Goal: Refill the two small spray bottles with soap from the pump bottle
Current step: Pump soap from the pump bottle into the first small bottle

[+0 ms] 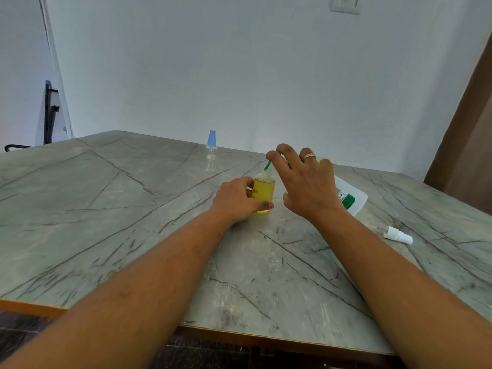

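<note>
A small clear spray bottle (263, 191) filled with yellow soap stands upright on the marble table (119, 222), its neck uncapped. My left hand (237, 201) grips its body. My right hand (303, 182) is over the pump bottle (348, 199), whose white body with a green label lies mostly hidden behind the hand; its fingers rest on the pump head, and the green nozzle (268, 164) points down into the small bottle's neck. A second small bottle (211, 153), clear and empty with a blue spray cap, stands farther back.
A white spray cap (397, 234) lies on its side on the table to the right. The table's front edge (266, 339) runs close to me. A white wall stands behind the table, a brown door frame (463, 155) at right, and a black stand (49, 115) at far left.
</note>
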### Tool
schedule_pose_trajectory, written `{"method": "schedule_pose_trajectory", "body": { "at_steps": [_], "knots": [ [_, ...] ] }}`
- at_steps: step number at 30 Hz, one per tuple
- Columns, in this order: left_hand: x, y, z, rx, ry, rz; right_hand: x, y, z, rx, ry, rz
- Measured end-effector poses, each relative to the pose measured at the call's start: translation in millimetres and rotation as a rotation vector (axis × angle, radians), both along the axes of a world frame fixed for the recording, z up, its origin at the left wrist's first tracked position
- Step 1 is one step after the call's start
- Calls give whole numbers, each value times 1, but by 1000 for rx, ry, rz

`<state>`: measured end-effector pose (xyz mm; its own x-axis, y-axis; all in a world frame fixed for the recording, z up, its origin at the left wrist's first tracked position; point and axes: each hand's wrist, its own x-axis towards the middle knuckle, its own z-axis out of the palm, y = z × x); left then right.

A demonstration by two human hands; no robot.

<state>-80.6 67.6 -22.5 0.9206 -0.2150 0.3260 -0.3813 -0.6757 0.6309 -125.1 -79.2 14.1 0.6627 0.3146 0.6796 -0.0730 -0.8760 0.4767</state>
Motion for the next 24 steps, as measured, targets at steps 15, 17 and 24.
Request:
{"method": "schedule_pose_trajectory", "body": {
  "at_steps": [15,17,24],
  "knots": [
    [0,-1,0,0,11,-3,0,-1,-2,-5,-35,29],
    [0,-1,0,2,5,-4,0,-1,-2,-5,-36,22],
    [-1,-1,1,-3,7,-17,-2,2,1,9,-41,-8]
  ]
}}
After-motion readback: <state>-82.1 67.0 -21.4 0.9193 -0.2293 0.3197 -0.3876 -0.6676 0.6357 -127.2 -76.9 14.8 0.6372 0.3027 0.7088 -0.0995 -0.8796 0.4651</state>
